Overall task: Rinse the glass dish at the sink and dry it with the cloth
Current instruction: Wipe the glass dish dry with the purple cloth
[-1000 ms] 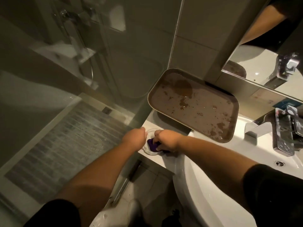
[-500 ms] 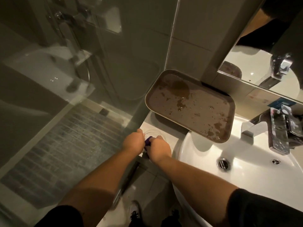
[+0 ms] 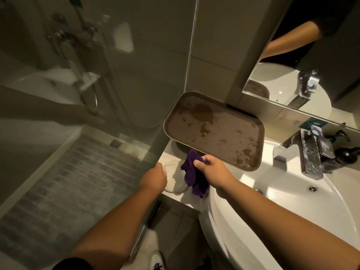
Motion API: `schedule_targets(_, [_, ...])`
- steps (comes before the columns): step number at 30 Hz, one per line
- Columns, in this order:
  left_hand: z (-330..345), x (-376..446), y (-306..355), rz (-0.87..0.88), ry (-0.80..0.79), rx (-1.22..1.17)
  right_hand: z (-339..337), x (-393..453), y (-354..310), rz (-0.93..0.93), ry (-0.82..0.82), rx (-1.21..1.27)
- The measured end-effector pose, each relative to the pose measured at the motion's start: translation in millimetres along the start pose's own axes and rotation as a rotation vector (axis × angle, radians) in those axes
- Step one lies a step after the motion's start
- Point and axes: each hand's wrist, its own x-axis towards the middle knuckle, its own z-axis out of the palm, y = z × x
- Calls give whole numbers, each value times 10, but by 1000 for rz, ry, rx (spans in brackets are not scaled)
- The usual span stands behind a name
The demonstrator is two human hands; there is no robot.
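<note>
A small round clear glass dish [image 3: 175, 176] rests on the white counter left of the sink. My left hand [image 3: 154, 179] grips its near-left rim. My right hand [image 3: 211, 171] is closed on a purple cloth [image 3: 191, 175], held just right of the dish; the cloth hangs down over the dish's right edge. The white sink basin [image 3: 303, 203] lies to the right, with its chrome faucet [image 3: 303, 152] at the back.
A wet brown tray [image 3: 214, 131] leans from the wall over the sink's back-left rim, just beyond my right hand. A glass shower partition [image 3: 116, 94] stands to the left. A mirror [image 3: 311, 65] hangs above the faucet. A dark soap bottle [image 3: 348, 154] stands at far right.
My right hand has lifted the purple cloth out of the dish and moved it to the right. The cloth now hangs loose. My left hand stays on the dish rim.
</note>
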Motion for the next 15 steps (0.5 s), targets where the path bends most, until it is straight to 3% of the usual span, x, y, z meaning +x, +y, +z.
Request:
schedule_targets(5, [-45, -46, 24, -13, -13, -14, -147, -176, 133, 106, -71, 36])
schedule_targets(9, [-77, -128, 10, 23, 41, -192, -293, -254, 190, 104, -127, -86])
schedule_targets(12, [-116, -180, -76, 40, 22, -373, -387, -280, 224, 5, -84, -298])
schedule_targets(15, [-234, -331, -82, 56, 34, -609, -453, -297, 198, -227, 51, -567])
